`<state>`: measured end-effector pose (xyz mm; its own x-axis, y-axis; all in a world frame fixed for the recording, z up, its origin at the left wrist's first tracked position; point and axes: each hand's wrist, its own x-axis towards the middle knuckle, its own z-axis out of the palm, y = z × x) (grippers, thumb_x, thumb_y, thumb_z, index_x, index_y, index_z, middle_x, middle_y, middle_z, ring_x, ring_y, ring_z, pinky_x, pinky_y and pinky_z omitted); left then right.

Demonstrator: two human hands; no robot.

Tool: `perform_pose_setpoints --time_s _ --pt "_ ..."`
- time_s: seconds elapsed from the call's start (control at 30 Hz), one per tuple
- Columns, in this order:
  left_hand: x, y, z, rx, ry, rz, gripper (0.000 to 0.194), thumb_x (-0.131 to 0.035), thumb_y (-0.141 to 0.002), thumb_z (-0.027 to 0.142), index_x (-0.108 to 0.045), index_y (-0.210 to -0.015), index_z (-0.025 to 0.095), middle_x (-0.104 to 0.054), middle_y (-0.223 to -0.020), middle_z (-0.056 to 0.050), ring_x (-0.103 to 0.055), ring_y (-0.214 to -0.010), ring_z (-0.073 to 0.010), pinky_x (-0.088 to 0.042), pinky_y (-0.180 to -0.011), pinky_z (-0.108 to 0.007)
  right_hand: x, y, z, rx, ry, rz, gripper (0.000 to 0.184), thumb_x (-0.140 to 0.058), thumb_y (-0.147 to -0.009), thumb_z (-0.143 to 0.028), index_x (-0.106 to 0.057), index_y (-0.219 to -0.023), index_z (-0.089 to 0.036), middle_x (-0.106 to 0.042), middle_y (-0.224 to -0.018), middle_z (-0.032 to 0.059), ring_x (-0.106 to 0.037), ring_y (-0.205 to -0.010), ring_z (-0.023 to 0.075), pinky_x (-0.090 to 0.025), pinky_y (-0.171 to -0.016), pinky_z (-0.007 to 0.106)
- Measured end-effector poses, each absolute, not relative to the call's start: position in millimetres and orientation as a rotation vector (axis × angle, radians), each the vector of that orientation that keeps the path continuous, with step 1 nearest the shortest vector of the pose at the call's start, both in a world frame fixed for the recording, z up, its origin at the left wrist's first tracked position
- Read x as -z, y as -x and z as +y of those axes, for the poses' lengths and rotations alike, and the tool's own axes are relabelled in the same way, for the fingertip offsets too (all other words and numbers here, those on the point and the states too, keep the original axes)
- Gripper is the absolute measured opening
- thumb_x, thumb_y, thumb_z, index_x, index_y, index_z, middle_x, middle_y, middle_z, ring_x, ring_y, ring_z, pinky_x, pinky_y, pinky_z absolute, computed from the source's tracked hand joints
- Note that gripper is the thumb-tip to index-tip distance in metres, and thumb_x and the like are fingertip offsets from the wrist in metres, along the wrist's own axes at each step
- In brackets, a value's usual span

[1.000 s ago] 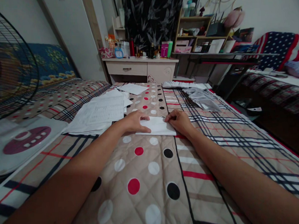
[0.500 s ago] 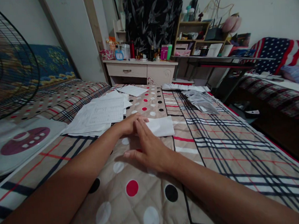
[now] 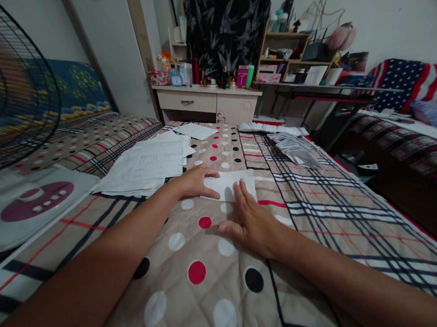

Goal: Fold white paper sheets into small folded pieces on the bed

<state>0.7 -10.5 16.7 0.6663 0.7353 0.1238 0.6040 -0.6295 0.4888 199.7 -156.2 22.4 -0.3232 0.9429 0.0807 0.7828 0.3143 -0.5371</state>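
Observation:
A folded white paper (image 3: 227, 183) lies flat on the patterned bedspread in front of me. My left hand (image 3: 199, 181) rests at its left end, fingers and thumb apart, with the fingertips on the paper. On the right end, the outstretched fingertips of my right hand (image 3: 252, 218) touch the sheet, and its thumb points left over the bedspread. Neither hand grips the paper. Beyond my left forearm, a pile of printed sheets (image 3: 150, 162) spreads out, and another white sheet (image 3: 196, 131) lies farther back.
A stack of folded papers (image 3: 295, 151) and a long white bundle (image 3: 271, 127) lie at the back right of the bedspread (image 3: 226, 291). At the left stand a fan (image 3: 49, 90) and a white bag (image 3: 39, 199). A cluttered dresser (image 3: 200, 101) is beyond the bed.
My right hand has slid from beside my left hand to the right end of the folded paper. The left hand's thumb now shows, apart from its fingers. The view has shifted slightly.

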Motion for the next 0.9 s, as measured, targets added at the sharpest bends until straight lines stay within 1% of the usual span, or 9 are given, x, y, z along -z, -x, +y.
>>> perform_pose_setpoints --time_s 0.07,0.13,0.2,0.3,0.4,0.5,0.67,0.8,0.9 --pt "-17.5 -1.4 -10.4 -0.438 -2.469 1.051 0.071 -0.080 -0.056 0.051 -0.064 -0.118 0.020 -0.059 -0.117 -0.011 -0.056 -0.108 -0.0259 -0.042 -0.093 -0.033 -15.3 -218.7 -147.7 -0.447 1.580 -2.160 0.104 -0.051 -0.079 -0.071 -0.017 -0.150 -0.003 -0.008 -0.156 0.0284 -0.009 -0.145 0.0380 -0.022 -0.114 0.057" --pt "-18.5 -2.1 -10.5 -0.442 -2.458 1.049 0.070 -0.081 -0.055 0.051 -0.063 -0.116 0.020 -0.059 -0.114 -0.010 -0.056 -0.105 -0.0252 -0.043 -0.091 -0.033 -10.7 -233.1 -132.7 -0.319 1.602 -2.082 0.087 -0.050 -0.085 -0.061 -0.025 -0.148 -0.007 -0.022 -0.154 0.0257 -0.022 -0.144 0.0358 -0.026 -0.113 0.055" --pt "-19.2 -2.5 -10.9 -0.449 -2.450 1.042 0.069 -0.081 -0.055 0.050 -0.063 -0.115 0.021 -0.059 -0.112 -0.009 -0.056 -0.103 -0.0248 -0.043 -0.089 -0.033 -11.0 -240.4 -113.9 -0.235 1.660 -1.990 0.074 -0.057 -0.084 -0.049 -0.036 -0.142 -0.009 -0.040 -0.146 0.0249 -0.036 -0.137 0.0361 -0.033 -0.109 0.054" --pt "-18.7 -2.2 -10.9 -0.458 -2.438 1.038 0.070 -0.081 -0.055 0.050 -0.062 -0.114 0.020 -0.058 -0.110 -0.010 -0.056 -0.100 -0.0246 -0.044 -0.088 -0.034 -17.4 -240.4 -86.7 -0.190 1.716 -1.845 0.072 -0.070 -0.072 -0.030 -0.043 -0.136 -0.011 -0.055 -0.131 0.0208 -0.055 -0.119 0.0312 -0.045 -0.098 0.044" --pt "-17.0 -1.1 -10.2 -0.473 -2.420 1.032 0.070 -0.081 -0.055 0.051 -0.062 -0.114 0.020 -0.058 -0.111 -0.010 -0.056 -0.102 -0.0246 -0.044 -0.089 -0.034 -21.2 -235.7 -68.6 -0.312 1.832 -1.593 0.075 -0.076 -0.063 -0.025 -0.048 -0.131 -0.011 -0.065 -0.112 0.0170 -0.064 -0.098 0.0279 -0.052 -0.080 0.038" --pt "-16.1 0.0 -10.3 -0.504 -2.391 1.015 0.069 -0.082 -0.053 0.051 -0.063 -0.113 0.022 -0.058 -0.112 -0.009 -0.056 -0.103 -0.0243 -0.044 -0.090 -0.034 -17.4 -233.2 -61.2 -0.459 1.773 -1.412 0.067 -0.078 -0.056 -0.022 -0.058 -0.119 -0.013 -0.070 -0.091 0.0103 -0.066 -0.079 0.0238 -0.052 -0.064 0.032" --pt "-14.9 -0.8 -11.4 -0.611 -2.236 0.998 0.064 -0.083 -0.055 0.046 -0.065 -0.111 0.020 -0.062 -0.111 -0.008 -0.058 -0.100 -0.0234 -0.046 -0.089 -0.035 -10.7 -234.0 -62.2 -0.817 1.433 -1.155 0.030 -0.075 -0.054 -0.022 -0.068 -0.082 -0.014 -0.071 -0.073 0.0045 -0.063 -0.060 0.0178 -0.049 -0.053 0.027" --pt "-14.2 -5.6 -11.2 -0.940 -1.833 0.997 0.059 -0.073 -0.069 0.050 -0.061 -0.115 0.015 -0.066 -0.107 -0.011 -0.062 -0.087 -0.0188 -0.049 -0.076 -0.031 -11.7 -237.1 -61.2 -0.797 1.278 -0.812 0.028 -0.076 -0.051 -0.027 -0.067 -0.075 -0.015 -0.069 -0.070 0.0032 -0.060 -0.056 0.0159 -0.048 -0.050 0.026" --pt "-17.3 -12.8 -15.0 -1.116 -1.547 0.987 0.059 -0.071 -0.071 0.054 -0.060 -0.112 0.014 -0.068 -0.094 -0.009 -0.064 -0.078 -0.0164 -0.047 -0.067 -0.026 -11.9 -237.5 -58.7 -0.681 1.218 -0.650 0.029 -0.075 -0.051 -0.028 -0.065 -0.075 -0.015 -0.069 -0.072 0.0024 -0.060 -0.058 0.0149 -0.048 -0.053 0.026"
